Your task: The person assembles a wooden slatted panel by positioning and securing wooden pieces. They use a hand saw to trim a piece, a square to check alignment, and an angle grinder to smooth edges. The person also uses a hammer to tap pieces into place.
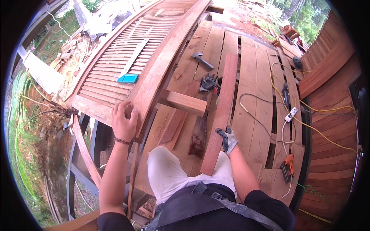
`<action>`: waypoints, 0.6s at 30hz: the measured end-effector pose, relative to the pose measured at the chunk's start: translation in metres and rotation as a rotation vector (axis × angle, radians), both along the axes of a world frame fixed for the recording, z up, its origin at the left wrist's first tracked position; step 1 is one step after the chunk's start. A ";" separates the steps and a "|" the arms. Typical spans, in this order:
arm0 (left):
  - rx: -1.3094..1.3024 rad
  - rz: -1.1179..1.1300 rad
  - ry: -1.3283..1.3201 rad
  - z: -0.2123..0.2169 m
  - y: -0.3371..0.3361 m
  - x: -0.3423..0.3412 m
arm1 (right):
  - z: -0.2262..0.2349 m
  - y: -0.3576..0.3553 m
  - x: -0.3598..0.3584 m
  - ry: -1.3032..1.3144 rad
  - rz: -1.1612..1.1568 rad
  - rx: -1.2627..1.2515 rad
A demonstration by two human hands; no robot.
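Reddish wood dominates the head view: a plank (pixel 226 92) angles out over the floorboards (pixel 252 69), near end across the right thigh (pixel 225 161), gloved right grip (pixel 230 141) closed on its edge. Bare left grip (pixel 125 121) sits on the corner of the slatted panel (pixel 162 69); clamping or merely resting, can't tell. Danger: held near one end, the plank could pivot left into that jutting block (pixel 183 103)! More room rightward, but a looping black cable (pixel 266 101) could snag.
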State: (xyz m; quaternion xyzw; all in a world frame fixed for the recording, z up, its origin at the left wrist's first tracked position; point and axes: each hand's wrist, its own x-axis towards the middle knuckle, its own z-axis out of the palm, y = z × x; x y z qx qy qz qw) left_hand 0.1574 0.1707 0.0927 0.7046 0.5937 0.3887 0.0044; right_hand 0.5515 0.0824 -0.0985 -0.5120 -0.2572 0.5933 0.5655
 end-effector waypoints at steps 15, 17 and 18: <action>-0.422 -0.540 -1.410 0.013 -0.099 0.086 | 0.209 -0.018 -0.119 -0.569 0.508 0.573; -0.258 -0.440 -1.405 -0.003 -0.081 0.060 | 0.208 -0.014 -0.126 -0.583 0.514 0.590; -0.240 -0.337 -1.390 0.003 -0.075 0.039 | 0.204 -0.015 -0.120 -0.550 0.552 0.544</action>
